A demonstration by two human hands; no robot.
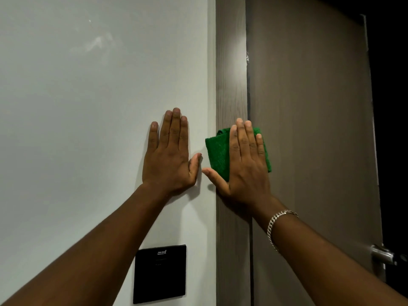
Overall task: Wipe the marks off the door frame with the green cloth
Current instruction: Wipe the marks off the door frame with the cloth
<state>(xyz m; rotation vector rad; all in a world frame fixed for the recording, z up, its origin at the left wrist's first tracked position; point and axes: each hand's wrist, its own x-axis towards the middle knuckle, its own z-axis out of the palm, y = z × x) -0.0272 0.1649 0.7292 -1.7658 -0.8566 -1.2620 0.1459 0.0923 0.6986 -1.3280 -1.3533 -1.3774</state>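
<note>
A grey-brown wood-grain door frame (pixel 230 74) runs top to bottom right of centre. A folded green cloth (pixel 217 152) lies flat against it at mid height, pressed there by my right hand (pixel 246 164), whose fingers are straight and point up; a chain bracelet sits on that wrist. My left hand (pixel 170 155) rests flat on the pale wall (pixel 88 107) just left of the frame, holding nothing. A small white mark (pixel 247 57) shows on the frame's right edge, well above the cloth.
The brown door (pixel 309 107) stands right of the frame, with a metal handle (pixel 383 255) at the lower right and darkness beyond its edge. A black square wall panel (pixel 160 273) is mounted below my left hand.
</note>
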